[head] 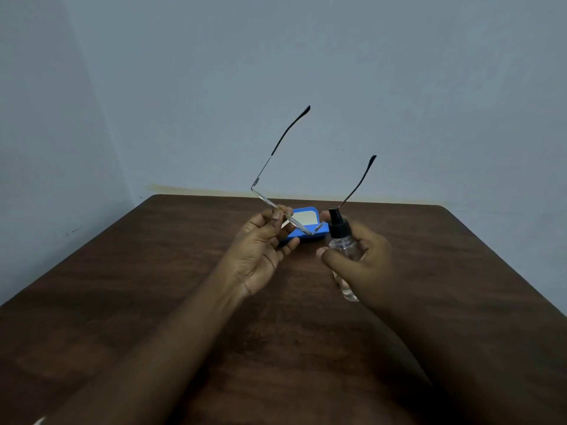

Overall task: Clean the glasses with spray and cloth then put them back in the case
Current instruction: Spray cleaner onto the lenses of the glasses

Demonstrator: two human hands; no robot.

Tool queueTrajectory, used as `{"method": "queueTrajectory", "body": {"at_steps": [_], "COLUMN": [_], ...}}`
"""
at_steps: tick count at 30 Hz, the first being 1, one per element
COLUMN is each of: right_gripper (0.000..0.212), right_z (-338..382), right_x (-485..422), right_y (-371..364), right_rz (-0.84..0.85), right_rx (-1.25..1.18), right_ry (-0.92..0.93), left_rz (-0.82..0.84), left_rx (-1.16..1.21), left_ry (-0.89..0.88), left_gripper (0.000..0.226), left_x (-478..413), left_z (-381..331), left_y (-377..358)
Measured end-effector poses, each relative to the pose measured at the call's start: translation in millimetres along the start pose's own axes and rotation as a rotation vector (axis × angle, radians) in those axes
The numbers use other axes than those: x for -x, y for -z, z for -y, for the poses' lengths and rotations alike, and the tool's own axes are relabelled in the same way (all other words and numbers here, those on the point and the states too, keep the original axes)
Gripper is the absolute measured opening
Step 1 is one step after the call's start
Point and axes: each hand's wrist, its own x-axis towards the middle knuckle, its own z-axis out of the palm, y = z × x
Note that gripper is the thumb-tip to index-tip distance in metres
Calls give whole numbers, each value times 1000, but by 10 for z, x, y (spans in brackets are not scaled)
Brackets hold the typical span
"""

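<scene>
A dark, wood-grained counter (153,302) with rounded far corners meets a pale wall, its surface stretching wide on either side of two raised hands. Behind them lies an open blue case (306,237) with pale lining. The right hand (365,256) wraps its fingers round a clear spray bottle (345,243) with a black pump. The left hand (260,250) pinches thin metal-framed glasses (265,200) between its fingers (277,216), black-tipped temples pointing up.

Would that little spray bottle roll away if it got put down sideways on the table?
Probably, yes: the spray bottle looks round and smooth, so on its side it could roll across the flat table. Standing up, it seems tall and narrow, so a bump might tip it.
</scene>
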Motion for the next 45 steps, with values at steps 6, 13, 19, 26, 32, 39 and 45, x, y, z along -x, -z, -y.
{"method": "queueTrajectory", "body": {"at_steps": [6,13,19,26,32,39,45], "right_gripper": [51,41,36,46,46,56,59], "right_z": [57,12,-8,-49,-135,-292,-151], "right_x": [-66,-90,-117,-138,-151,-197,-136], "right_y": [84,165,196,285,376,321,179], "right_rz": [-92,-92,-110,-80,-57,-119,-149], "right_rx": [77,186,313,422,512,595,675], "right_ry": [92,52,97,156,179,279,321], "left_rz": [1,-38,-51,-93,-61,-105,-136], "left_rx": [-3,-8,-26,-468,-1005,-1013,-997], "left_ry": [-22,-17,-13,-180,-416,-516,-608], "left_gripper": [39,50,36,15,12,26,32], "left_x": [30,16,-2,-98,-71,-31,-16], "left_z": [21,-63,-111,-30,-118,-142,-118], "left_y": [-53,-7,1,116,230,177,166]}}
